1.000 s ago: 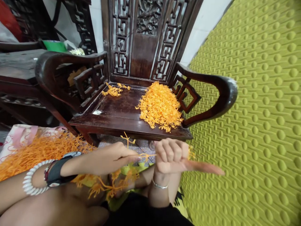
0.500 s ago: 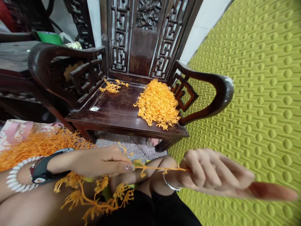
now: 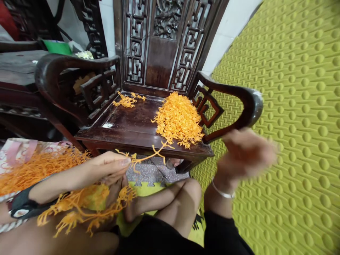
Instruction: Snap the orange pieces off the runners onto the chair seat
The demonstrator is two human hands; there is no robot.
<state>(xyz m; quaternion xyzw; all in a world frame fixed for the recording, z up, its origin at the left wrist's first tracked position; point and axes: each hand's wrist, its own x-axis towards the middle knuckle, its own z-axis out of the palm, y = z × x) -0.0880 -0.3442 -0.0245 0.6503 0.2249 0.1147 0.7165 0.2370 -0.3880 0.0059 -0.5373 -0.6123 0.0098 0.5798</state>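
My left hand pinches a branched orange strand whose tip points toward the wooden chair. More orange strands hang over my lap below that hand. My right hand is raised beside the chair's right armrest. It is blurred, so its fingers and any contents cannot be made out. A large pile of short orange pieces lies on the right of the chair seat. A small pile lies at the seat's back left.
A heap of long orange strands rests on a pink and white bag at my left. A bumpy green foam mat covers the floor to the right. Dark carved furniture stands behind at the left.
My right hand let go of the strand's end and swung up and right beside the armrest. My left hand rose with the strand toward the seat's front edge.
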